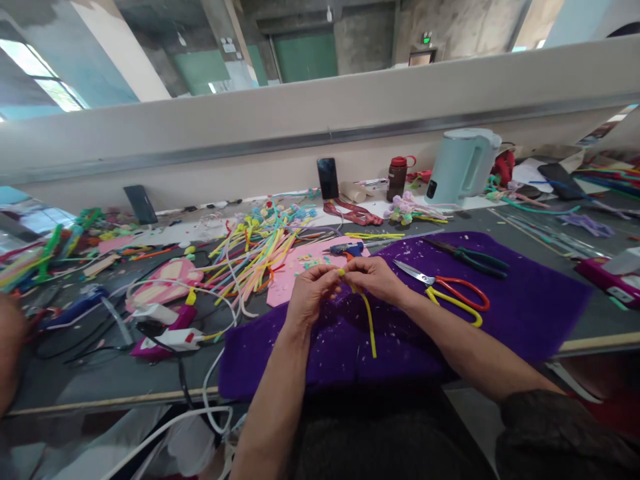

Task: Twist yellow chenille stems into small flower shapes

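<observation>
A yellow pipe cleaner [371, 323] hangs down from between my two hands over the purple cloth [320, 360]. My left hand [315, 290] is closed, its fingertips pinched at a small yellow bit of it. Opposite, my right hand [375, 277] is closed too, thumb and fingers pressed on the same yellow piece. Just beyond my fingers lies a blue glue gun [347, 249] on a pink sheet [283, 288] scattered with small coloured clippings. Scissors [453, 287] with red and yellow handles rest on the cloth to the right, below dark green-handled pliers [473, 257].
Bundled coloured pipe cleaners [250, 257] spread at left of centre. Power strips [167, 340] with cables lie at the left. Along the back stand a phone [327, 179], a brown bottle [397, 180] and a light blue kettle [463, 167]. Another person's arm [10, 347] shows at the left edge.
</observation>
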`<action>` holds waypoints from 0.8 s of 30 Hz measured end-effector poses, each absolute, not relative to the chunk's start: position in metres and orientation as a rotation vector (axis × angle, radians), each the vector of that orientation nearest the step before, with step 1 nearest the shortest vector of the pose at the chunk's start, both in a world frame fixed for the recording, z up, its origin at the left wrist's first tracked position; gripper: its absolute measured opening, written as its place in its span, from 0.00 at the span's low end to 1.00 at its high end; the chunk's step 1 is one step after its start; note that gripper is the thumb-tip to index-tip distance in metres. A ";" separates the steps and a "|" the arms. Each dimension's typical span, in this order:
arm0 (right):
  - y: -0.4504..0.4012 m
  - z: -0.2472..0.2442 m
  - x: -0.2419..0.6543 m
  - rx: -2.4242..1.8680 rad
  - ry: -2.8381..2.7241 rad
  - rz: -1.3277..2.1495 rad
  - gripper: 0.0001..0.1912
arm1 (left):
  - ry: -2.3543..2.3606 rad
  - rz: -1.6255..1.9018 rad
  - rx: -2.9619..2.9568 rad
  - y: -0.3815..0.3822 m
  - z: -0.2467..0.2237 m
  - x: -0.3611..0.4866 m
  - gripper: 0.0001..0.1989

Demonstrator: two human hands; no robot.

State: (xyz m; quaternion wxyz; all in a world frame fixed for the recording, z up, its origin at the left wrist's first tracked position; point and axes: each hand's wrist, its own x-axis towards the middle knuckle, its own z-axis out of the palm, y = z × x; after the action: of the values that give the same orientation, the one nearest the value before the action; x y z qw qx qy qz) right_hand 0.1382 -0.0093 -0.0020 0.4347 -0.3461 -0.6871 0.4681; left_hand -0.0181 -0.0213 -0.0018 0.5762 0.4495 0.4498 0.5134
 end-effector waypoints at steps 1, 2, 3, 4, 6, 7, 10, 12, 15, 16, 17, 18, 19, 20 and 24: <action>-0.009 -0.002 0.138 -0.884 -1.722 1.145 0.07 | 1.075 1.200 1.093 -0.022 -0.002 -0.018 0.14; -0.009 -0.003 0.138 -0.903 -1.736 1.111 0.07 | 1.094 1.205 1.136 -0.023 -0.002 -0.018 0.14; -0.009 -0.003 0.138 -0.911 -1.751 1.070 0.07 | 1.110 1.218 1.170 -0.023 -0.002 -0.018 0.13; -0.010 -0.003 0.137 -0.911 -1.762 1.023 0.08 | 1.121 1.240 1.185 -0.022 -0.002 -0.018 0.13; -0.010 -0.002 0.137 -0.889 -1.749 0.959 0.08 | 1.122 1.300 1.126 -0.020 -0.002 -0.020 0.12; -0.010 -0.001 0.137 -0.878 -1.714 0.960 0.09 | 1.102 1.335 1.056 -0.018 -0.002 -0.021 0.12; -0.006 0.001 0.143 -0.869 -1.520 1.110 0.13 | 0.981 1.411 0.787 -0.013 -0.001 -0.027 0.12; 0.001 0.000 0.149 -0.862 -1.404 1.265 0.15 | 0.900 1.430 0.662 -0.010 0.000 -0.030 0.12; 0.010 -0.007 0.153 -0.869 -1.376 1.412 0.17 | 0.834 1.406 0.609 -0.010 -0.002 -0.031 0.12; 0.012 -0.011 0.152 -0.884 -1.401 1.386 0.17 | 0.822 1.392 0.610 -0.010 -0.002 -0.030 0.12; 0.012 -0.014 0.150 -0.895 -1.439 1.315 0.16 | 0.812 1.378 0.609 -0.010 -0.003 -0.029 0.12; 0.010 -0.017 0.147 -0.892 -1.490 1.217 0.15 | 0.804 1.363 0.606 -0.010 -0.004 -0.029 0.12; 0.008 -0.020 0.144 -0.871 -1.560 1.126 0.14 | 0.796 1.350 0.601 -0.011 -0.005 -0.028 0.12; 0.005 -0.022 0.141 -0.834 -1.637 1.062 0.14 | 0.786 1.335 0.594 -0.010 -0.006 -0.028 0.12; -0.003 -0.027 0.135 -0.754 -1.867 0.936 0.18 | 0.760 1.337 0.543 -0.008 -0.008 -0.030 0.12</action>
State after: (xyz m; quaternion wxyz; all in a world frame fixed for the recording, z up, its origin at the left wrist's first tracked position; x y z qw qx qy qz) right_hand 0.1349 -0.0032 -0.0272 0.4446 -0.3043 -0.7531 0.3776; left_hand -0.0296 -0.0083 -0.0075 0.6853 0.2425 0.3394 0.5970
